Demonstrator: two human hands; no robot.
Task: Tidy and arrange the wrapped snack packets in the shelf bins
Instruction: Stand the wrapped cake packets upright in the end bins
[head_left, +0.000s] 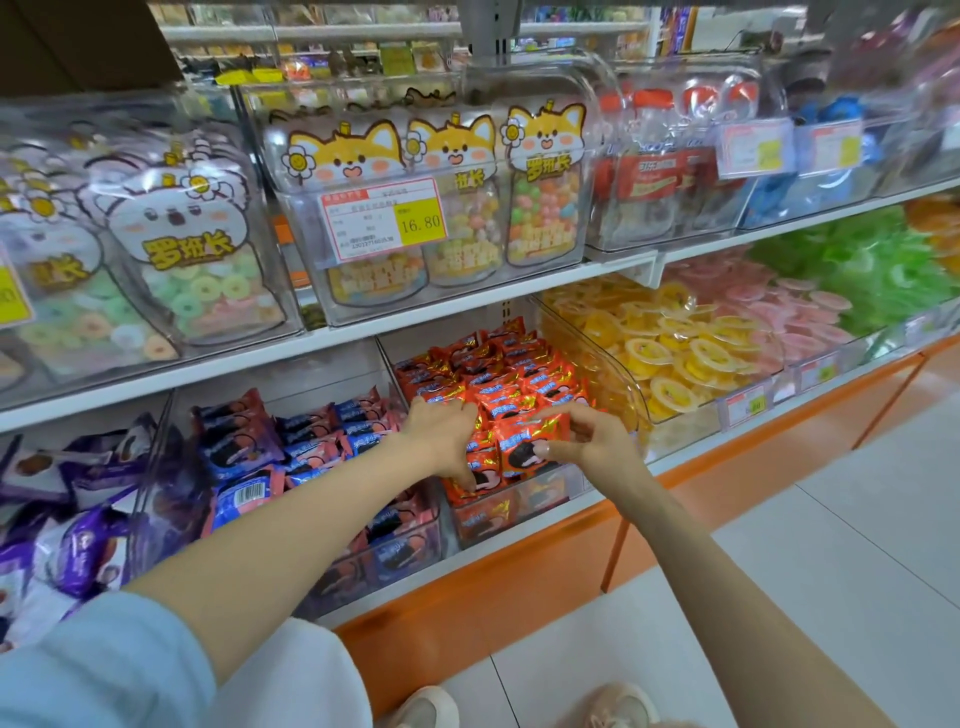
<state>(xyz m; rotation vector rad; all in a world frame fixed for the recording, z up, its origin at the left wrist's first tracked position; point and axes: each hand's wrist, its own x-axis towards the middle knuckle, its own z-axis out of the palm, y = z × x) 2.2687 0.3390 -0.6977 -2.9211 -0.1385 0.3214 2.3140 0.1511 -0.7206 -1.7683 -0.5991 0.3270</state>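
A clear bin (519, 512) on the lower shelf holds several red wrapped snack packets (498, 374). My left hand (441, 431) lies on the front packets in that bin, fingers pointing down among them and its thumb against a packet. My right hand (587, 436) pinches one red packet (524, 441) between thumb and fingers at the bin's front edge. To the left, another clear bin (363, 561) holds blue and pink wrapped packets (311, 436).
Purple packets (78, 519) fill the far-left bin. Yellow jelly cups (670, 348), pink ones (800, 312) and green ones (883, 260) fill bins to the right. The upper shelf (467, 301) carries clear bins of candy bags with price tags (382, 218). An orange shelf base (493, 608) meets a white floor.
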